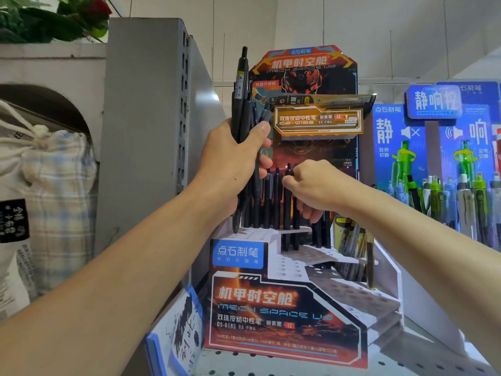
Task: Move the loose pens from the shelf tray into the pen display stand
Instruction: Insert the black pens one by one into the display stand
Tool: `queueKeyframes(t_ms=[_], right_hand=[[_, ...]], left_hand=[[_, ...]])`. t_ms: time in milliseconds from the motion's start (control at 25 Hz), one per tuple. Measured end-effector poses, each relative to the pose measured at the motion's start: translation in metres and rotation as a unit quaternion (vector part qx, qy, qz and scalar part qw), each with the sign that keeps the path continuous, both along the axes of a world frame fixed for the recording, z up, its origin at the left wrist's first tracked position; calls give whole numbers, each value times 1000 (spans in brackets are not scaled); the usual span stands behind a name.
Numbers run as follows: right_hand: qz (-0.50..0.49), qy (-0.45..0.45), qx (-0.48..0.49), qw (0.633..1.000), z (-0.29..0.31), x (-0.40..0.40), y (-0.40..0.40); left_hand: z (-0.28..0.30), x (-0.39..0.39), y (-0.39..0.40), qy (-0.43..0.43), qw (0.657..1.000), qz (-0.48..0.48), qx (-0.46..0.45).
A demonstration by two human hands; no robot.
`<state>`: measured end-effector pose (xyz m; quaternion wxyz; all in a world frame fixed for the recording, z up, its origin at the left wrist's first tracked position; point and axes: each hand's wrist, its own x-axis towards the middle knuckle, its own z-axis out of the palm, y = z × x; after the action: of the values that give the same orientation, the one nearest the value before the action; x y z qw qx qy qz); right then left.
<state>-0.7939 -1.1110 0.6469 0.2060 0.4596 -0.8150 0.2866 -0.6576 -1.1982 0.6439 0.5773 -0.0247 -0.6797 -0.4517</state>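
At the pen stand [284, 308], your raised left hand [233, 156] grips a bundle of black pens [244, 115] upright; your right hand [311, 188] seemingly pinches one pen [288, 202] standing in its holes.

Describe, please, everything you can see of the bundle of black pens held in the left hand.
The bundle of black pens stands nearly upright in the grip of the left hand, in front of the left edge of the pen display stand. They look like matte black plastic click pens, several together. The tallest rises well above the rest and carries a yellowish barcode sticker. Their tips point down, reaching the stand's upper tier.
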Motion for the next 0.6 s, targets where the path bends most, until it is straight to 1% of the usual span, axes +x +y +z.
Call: queueKeyframes(t_ms=[80,160,240,400,480,520,560,600], right_hand=[[-11,-7,18,1000,2,-1,0],[0,-38,27,999,3,-4,-1],[3,-42,33,999,3,-6,-2],[-7,-12,68,998,7,-5,2],[-29,44,72,996,10,1,8],[-23,79,39,996,11,3,10],[15,82,-25,996,11,6,13],[91,35,-103,990,11,11,16]], left_hand=[[0,0,-1,2,1000,-5,9],[0,1,-2,-2,1000,-11,16],[0,0,-3,-7,1000,-9,14],[0,0,-1,-8,1000,-17,14],[0,0,0,-13,999,-23,20],[0,1,0,-16,999,-25,20],[0,1,-1,-18,999,-28,20],[0,2,-1,-18,999,-31,20]])
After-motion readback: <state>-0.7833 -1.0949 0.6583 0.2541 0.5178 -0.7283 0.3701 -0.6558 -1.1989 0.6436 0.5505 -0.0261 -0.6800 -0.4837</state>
